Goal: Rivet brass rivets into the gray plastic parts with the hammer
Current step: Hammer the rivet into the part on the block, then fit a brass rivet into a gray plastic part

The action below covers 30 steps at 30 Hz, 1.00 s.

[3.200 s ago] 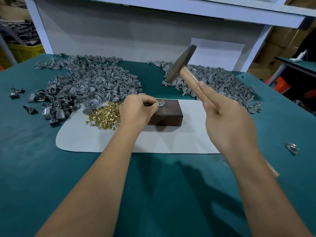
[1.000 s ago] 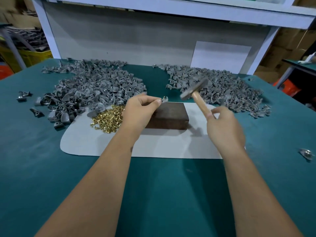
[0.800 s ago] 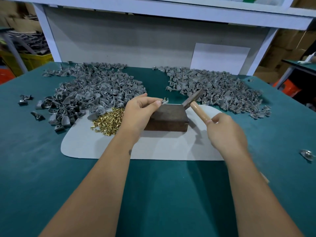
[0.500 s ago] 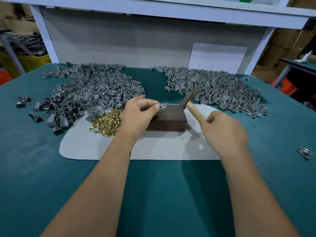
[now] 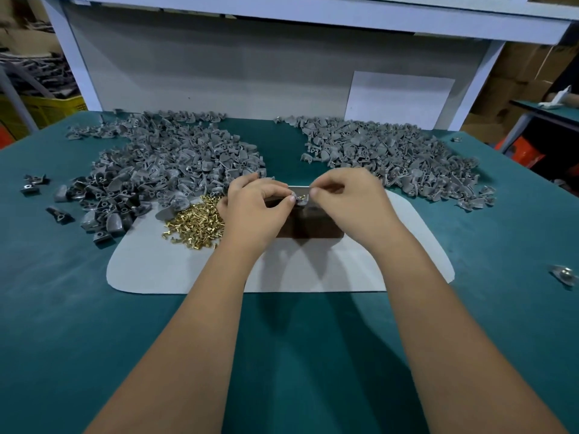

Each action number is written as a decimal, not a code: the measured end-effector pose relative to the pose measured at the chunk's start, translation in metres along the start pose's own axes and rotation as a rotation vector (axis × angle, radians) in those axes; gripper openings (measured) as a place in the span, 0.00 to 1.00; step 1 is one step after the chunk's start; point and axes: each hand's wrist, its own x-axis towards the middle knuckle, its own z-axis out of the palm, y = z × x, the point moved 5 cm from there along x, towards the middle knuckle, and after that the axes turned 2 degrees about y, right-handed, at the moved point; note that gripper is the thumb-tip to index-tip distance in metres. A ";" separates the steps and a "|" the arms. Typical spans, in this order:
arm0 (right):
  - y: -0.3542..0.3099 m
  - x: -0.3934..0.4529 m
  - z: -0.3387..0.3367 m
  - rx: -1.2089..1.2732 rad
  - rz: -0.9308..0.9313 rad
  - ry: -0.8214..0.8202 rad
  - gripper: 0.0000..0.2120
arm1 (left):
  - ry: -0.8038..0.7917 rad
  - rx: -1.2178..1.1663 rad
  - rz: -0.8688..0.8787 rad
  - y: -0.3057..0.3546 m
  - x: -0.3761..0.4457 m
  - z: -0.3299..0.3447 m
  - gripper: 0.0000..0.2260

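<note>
Both hands meet over the dark wooden block [image 5: 308, 228] on the white mat [image 5: 188, 267]. My left hand [image 5: 253, 208] and my right hand [image 5: 347, 202] each pinch the same small gray plastic part [image 5: 301, 195], which has brass showing in it, just above the block's far edge. A heap of loose brass rivets [image 5: 195, 223] lies on the mat beside my left hand. No hammer is visible; my right hand covers the spot behind the block.
A big pile of gray parts [image 5: 163, 164] spreads at the back left and another pile [image 5: 391, 158] at the back right. A few darker parts [image 5: 34, 183] lie far left. One stray part [image 5: 564, 275] sits at the right on the green table.
My right hand lowered the hammer behind the block, let it go and came over to pinch the gray part that my left hand holds. The hammer has dropped out of sight.
</note>
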 end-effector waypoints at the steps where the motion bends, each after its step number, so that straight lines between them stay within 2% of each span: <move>1: 0.000 0.002 0.007 0.019 0.004 -0.039 0.03 | 0.001 0.003 0.008 0.000 0.000 0.000 0.03; 16: 0.006 0.009 0.024 0.018 0.000 0.055 0.06 | -0.016 -0.032 0.006 -0.003 0.004 0.005 0.05; 20: 0.001 0.010 0.031 -0.134 -0.073 0.066 0.06 | -0.082 -0.034 0.040 -0.001 0.006 0.006 0.08; 24: -0.003 0.006 0.037 -0.294 -0.143 0.078 0.04 | -0.097 -0.010 0.057 0.002 0.006 0.007 0.09; 30: -0.013 0.005 0.039 -0.471 -0.160 0.057 0.08 | -0.089 0.056 0.065 0.005 0.006 0.008 0.10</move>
